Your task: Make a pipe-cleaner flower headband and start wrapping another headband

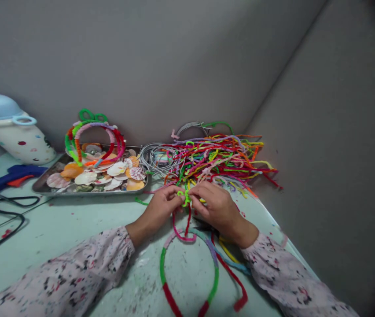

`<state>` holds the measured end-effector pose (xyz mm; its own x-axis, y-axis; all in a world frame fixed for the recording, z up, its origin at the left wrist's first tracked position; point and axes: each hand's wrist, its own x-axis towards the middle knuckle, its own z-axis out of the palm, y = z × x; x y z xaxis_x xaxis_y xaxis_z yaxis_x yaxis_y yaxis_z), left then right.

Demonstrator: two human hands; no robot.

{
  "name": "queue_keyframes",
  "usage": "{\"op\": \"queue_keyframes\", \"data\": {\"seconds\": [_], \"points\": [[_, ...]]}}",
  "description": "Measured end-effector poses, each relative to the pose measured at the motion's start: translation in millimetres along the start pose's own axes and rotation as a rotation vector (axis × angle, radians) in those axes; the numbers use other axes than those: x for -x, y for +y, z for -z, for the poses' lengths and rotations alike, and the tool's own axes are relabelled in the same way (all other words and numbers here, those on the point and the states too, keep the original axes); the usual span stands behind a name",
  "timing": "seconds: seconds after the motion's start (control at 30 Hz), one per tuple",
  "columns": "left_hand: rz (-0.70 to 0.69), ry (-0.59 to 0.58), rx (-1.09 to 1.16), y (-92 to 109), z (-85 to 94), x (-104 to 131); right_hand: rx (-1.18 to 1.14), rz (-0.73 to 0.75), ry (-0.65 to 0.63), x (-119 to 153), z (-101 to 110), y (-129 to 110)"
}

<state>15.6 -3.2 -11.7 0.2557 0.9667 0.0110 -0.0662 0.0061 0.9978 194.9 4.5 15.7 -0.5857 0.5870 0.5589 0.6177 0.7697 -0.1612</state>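
Between the left hand and right hand, a lime pipe cleaner was pinched by both, seemingly for steadiness. Beyond them, loose stems were heaped, presumably within reach.

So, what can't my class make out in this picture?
Head view:
Twists in the bright green stem: partly covered by left hand and right hand.
Near part of the striped hoop: beyond the bottom edge.
Left end of the blue gun: beyond the left edge.
Dark object: partly behind right hand.
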Motion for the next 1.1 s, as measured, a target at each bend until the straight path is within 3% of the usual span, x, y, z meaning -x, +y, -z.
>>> {"op": "queue_keyframes", "data": {"seconds": [0.3,0.67,0.9,1.1], "points": [[-0.023,-0.073,-0.037,-1.5,2.5,-0.9,0.084,0.055,-0.035,3.2,-3.7,3.0],[-0.014,-0.088,-0.022,-1.0,3.3,-1.1,-0.085,-0.086,-0.038,3.2,-3.7,0.7],[-0.012,-0.085,-0.001,1.3,2.9,-0.2,-0.069,0.005,-0.086,4.3,-1.0,0.8],[0.022,-0.057,-0.013,5.2,3.5,0.5,-0.045,0.1,-0.045,8.0,-1.8,6.4]]}}
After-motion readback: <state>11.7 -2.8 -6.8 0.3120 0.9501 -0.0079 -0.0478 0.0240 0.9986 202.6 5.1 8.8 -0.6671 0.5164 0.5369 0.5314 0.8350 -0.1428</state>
